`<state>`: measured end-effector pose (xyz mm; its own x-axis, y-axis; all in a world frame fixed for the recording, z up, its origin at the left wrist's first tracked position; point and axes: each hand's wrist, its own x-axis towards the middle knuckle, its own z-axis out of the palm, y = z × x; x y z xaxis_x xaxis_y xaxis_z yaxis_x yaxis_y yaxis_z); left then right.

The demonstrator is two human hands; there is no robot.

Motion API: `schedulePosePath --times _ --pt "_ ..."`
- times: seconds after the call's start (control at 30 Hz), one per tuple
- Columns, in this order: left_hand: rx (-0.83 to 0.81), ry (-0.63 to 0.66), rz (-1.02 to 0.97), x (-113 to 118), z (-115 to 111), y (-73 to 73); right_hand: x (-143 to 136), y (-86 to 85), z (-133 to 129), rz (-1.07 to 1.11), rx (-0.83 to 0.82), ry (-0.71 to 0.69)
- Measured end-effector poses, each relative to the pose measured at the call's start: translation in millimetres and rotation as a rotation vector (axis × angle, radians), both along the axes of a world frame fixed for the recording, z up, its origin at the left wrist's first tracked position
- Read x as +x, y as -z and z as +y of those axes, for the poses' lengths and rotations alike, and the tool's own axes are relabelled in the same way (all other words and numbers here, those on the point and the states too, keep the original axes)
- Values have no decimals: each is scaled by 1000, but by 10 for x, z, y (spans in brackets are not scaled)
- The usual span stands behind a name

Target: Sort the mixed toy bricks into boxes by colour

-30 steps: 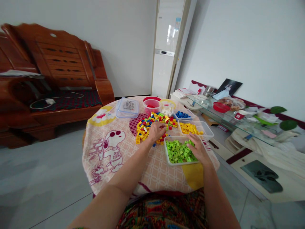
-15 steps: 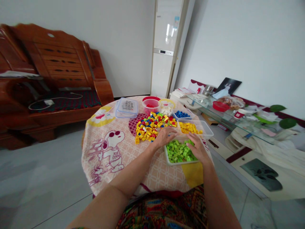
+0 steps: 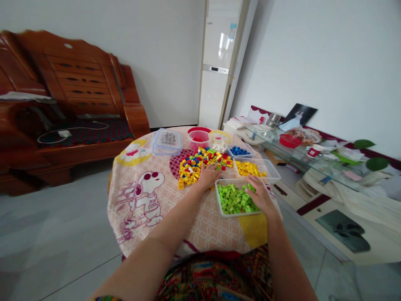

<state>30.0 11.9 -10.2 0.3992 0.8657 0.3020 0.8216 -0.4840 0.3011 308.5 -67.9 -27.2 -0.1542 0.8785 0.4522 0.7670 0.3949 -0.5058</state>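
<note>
My left hand (image 3: 209,175) lies over the right side of a heap of mixed toy bricks (image 3: 192,167), its fingers stretched out and partly hiding the bricks. My right hand (image 3: 260,195) rests at the right side of a clear box of green bricks (image 3: 234,198), fingers apart, with fingertips over the bricks. Just beyond that box is a clear tray with yellow bricks (image 3: 249,168). Blue bricks (image 3: 239,150) fill another container farther back. White bricks (image 3: 218,146) sit beside a pink tub (image 3: 199,141) with red bricks inside.
A round table with a patterned cloth (image 3: 188,225) carries everything. Clear lids (image 3: 167,140) lie at its back left. To the right stands a glass-topped cabinet (image 3: 307,161) with a red bowl (image 3: 290,141). A wooden bench (image 3: 84,88) is at the left.
My left hand has moved left, from near the edge of the green and yellow boxes onto the mixed heap. My right hand has hardly moved.
</note>
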Motion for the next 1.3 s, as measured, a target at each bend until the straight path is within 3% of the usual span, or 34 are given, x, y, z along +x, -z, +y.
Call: schedulePosePath --times 0.13,0.33,0.57,0.73,0.87,1.13,1.23,1.3 --pt "-3 9 -4 -10 7 21 -5 3 -2 -8 4 0" --pt "4 6 -288 -135 91 13 -17 1 -13 -7 9 6" --pt "98 312 -587 -114 17 -76 3 13 -12 -3 7 -5" --pt "65 555 -566 109 -147 -99 -1 2 -22 -6 9 -11" --pt "37 619 -482 187 -196 -91 -9 -10 -29 -8 12 -4" --pt "-48 511 -455 152 -248 -121 -20 -23 -37 -11 6 -2" --pt "10 371 -497 83 -159 -129 -25 -27 -49 -5 3 2" --pt "66 187 -500 -29 -20 -149 -27 -27 -53 -2 3 1"
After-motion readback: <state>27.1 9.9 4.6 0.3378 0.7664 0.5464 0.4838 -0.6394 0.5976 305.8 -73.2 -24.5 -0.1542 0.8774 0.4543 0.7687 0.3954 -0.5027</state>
